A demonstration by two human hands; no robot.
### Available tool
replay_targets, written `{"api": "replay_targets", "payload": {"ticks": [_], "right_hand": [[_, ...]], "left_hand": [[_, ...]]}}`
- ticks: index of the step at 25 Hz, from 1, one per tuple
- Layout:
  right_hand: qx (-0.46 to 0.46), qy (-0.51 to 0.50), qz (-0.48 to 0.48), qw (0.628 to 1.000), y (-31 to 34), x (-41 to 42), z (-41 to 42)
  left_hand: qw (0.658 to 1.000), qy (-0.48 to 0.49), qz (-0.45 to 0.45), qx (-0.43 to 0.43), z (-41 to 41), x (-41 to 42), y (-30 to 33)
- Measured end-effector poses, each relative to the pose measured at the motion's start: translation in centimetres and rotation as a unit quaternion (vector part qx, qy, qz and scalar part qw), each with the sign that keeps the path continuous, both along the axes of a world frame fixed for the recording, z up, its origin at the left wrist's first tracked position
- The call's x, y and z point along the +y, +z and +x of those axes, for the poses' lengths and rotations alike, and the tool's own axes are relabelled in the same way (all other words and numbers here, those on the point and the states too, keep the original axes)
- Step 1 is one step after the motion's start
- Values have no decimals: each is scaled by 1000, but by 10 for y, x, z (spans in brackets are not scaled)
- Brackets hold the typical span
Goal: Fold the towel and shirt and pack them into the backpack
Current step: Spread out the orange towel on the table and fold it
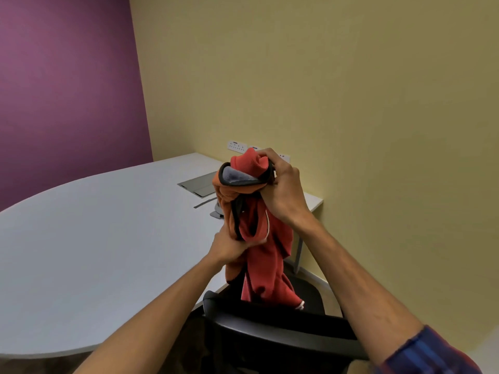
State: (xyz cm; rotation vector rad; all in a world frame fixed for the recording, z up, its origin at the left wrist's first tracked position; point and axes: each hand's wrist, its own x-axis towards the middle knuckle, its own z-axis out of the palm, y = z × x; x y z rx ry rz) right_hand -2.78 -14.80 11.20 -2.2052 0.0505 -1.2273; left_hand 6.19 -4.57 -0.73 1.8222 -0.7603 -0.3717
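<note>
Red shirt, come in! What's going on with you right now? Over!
Right hand grips bunched red shirt up top; left hand holds it lower. Shirt unfolded, hanging over black chair. Backpack not seen. Over.

Soft red cloth shirt [266, 255], matt table [94, 238]

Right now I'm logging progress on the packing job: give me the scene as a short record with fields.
garment: red-orange shirt, bunched, unfolded, held in the air
right hand: grips the top of the bundle
left hand: grips it lower down
below: black chair
table: white, to the left
backpack: not in view
towel: cannot tell
</note>
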Motion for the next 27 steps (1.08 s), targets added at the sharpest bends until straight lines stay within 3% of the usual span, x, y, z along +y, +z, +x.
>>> {"api": "replay_targets", "payload": {"ticks": [2, 6, 12, 17, 22, 27], "right_hand": [[-4, -5, -16, 1000, 1, 9, 18], [-22, -42, -24, 999, 5, 27, 67], [-2, -83, -46, 996, 10, 78, 181], [25, -82, -52, 995, 0, 118, 274], [71, -42, -16, 996, -26, 128, 346], [138, -10, 85, 987, -71, 110, 419]], "left_hand": [[998, 54, 31, -4, 31, 2, 7], [992, 100, -12, -77, 115, 31, 37], [978, 142, -52, -146, 265, 97, 95], [965, 167, -36, -198, 358, 147, 98], [978, 122, 61, -160, 414, 171, 43], [988, 76, 118, -65, 446, 171, -9]]}}
